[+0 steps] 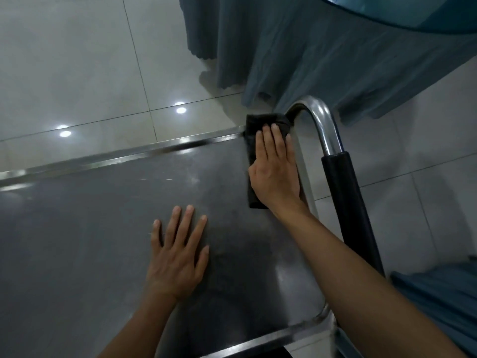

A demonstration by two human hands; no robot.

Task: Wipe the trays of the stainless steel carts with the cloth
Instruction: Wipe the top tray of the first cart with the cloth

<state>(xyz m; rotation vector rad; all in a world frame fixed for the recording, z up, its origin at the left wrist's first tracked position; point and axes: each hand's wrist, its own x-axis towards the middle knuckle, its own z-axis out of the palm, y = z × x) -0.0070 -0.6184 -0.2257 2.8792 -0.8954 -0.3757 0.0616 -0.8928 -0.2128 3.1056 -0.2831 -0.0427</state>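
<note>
The dark cloth point(260, 151), soft and limp (likely light), lies flat under the straight, close-set fingers point(273, 140) of the right hand point(277, 171) at the tray point(103, 215) corner, best pressed by palm, while the left hand point(178, 257) rests splayed on the steel.

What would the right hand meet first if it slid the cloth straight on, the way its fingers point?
Probably the tray's far corner: the right hand presses the cloth flat, its fingers pointing at the rim where the handle curves down. Depth is unclear.
</note>
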